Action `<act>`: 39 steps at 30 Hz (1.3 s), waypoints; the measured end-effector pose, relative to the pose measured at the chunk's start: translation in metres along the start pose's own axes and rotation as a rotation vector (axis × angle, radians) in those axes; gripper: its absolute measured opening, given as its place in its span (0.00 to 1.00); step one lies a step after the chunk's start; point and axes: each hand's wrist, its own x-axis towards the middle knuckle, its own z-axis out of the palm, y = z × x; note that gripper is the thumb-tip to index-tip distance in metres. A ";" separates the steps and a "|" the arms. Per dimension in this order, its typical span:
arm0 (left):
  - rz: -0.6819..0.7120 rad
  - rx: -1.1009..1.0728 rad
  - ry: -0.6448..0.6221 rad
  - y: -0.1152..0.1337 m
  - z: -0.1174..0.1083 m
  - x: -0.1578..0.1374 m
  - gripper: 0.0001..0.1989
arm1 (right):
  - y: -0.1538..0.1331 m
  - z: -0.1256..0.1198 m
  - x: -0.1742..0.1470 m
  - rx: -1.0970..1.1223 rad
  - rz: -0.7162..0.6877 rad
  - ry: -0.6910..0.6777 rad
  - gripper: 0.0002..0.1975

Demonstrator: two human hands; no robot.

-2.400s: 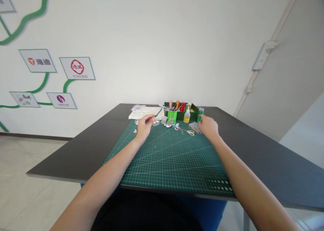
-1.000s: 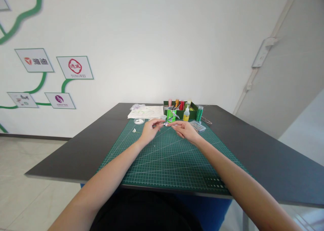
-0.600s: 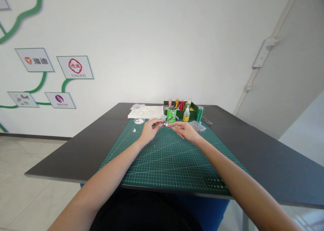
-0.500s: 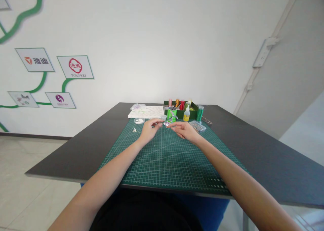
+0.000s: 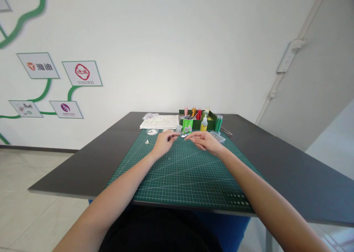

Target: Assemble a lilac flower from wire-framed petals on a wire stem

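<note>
Over the far part of the green cutting mat [image 5: 190, 178], my left hand [image 5: 165, 142] is closed in a pinch on a thin dark piece [image 5: 181, 135], too small to name. My right hand [image 5: 205, 141] faces it from the right, its thumb and index finger pinched together. Whatever the right fingertips hold is too small to make out. Just behind the fingertips stands a bright green can [image 5: 187, 122] with dark-handled tools in it. A small shiny item lies between the hands, partly hidden.
White round dishes [image 5: 152, 132] and a small white petal-like piece [image 5: 147, 142] lie left. Behind are paper sheets [image 5: 168, 121], a green box [image 5: 211, 125] of thread spools, a glue bottle [image 5: 204, 123] and a green spool [image 5: 218, 123]. A clear case [image 5: 218, 137] sits right.
My right hand has shifted slightly to the right. The greyish strip that stood up in front of the green can is now lower, near the fingertips. My left hand has barely moved.
</note>
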 end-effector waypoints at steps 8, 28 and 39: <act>0.074 0.085 -0.098 -0.001 0.001 -0.003 0.10 | -0.004 -0.007 -0.004 0.116 0.000 -0.027 0.17; 0.273 0.420 -0.344 0.003 -0.001 -0.013 0.15 | 0.001 -0.035 -0.009 0.204 0.013 -0.147 0.18; 0.295 0.319 -0.409 0.014 0.004 -0.016 0.13 | 0.001 -0.037 -0.009 0.210 0.028 -0.093 0.22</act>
